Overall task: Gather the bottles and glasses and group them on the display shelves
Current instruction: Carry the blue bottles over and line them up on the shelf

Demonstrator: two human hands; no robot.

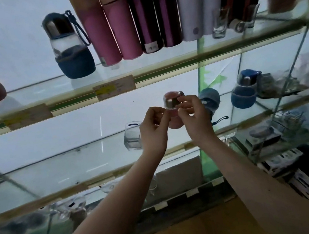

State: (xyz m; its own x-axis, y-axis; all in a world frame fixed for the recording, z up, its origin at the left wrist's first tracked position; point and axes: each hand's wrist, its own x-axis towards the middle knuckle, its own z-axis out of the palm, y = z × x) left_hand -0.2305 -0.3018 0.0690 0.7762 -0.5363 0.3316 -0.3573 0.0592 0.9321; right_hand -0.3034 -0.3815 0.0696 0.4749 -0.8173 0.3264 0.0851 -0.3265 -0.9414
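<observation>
Pink bottle (174, 106), steel-capped, pinched between left hand (152, 127) and right hand (194, 114) above glass shelf (66, 168); best lowered upright, base first, between clear glass (132, 136) left of left hand and blue-sleeved bottle (210, 99) beyond right hand.

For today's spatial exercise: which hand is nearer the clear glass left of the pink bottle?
Left. The left hand is just right of the clear glass; the right hand lies beyond the pink bottle.

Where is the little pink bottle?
Near the middle of the head view, the pink bottle is held between the left hand and right hand, before the middle shelf, with a clear glass to its left and a blue-sleeved bottle to its right.
</observation>
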